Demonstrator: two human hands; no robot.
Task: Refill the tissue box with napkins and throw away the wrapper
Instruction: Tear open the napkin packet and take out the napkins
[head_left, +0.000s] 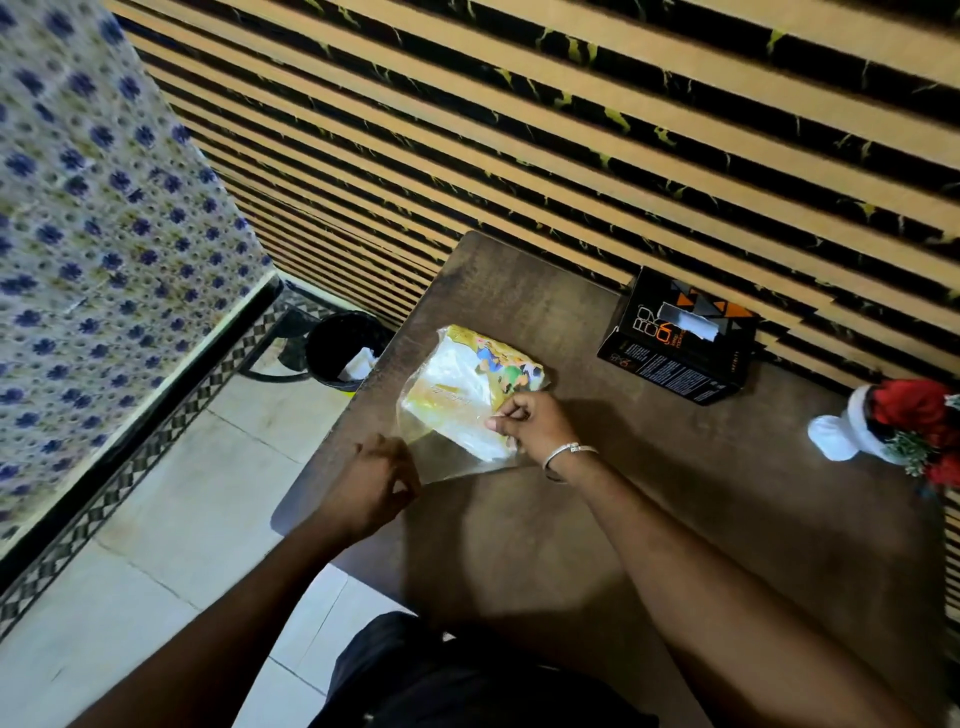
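A pack of white napkins in a yellow and clear printed plastic wrapper (467, 387) lies on the brown table (649, 509) near its left edge. My left hand (376, 480) pinches the clear near end of the wrapper. My right hand (530, 418), a silver bangle on its wrist, pinches the same open end from the right. The black and orange tissue box (680, 345) stands at the back of the table against the wall, with a white tissue poking out of its top slot.
A black waste bin (337, 348) with white paper inside stands on the tiled floor left of the table. A red and white Christmas ornament (893, 423) lies at the table's right edge. A slatted wall runs behind; a patterned cloth hangs at left.
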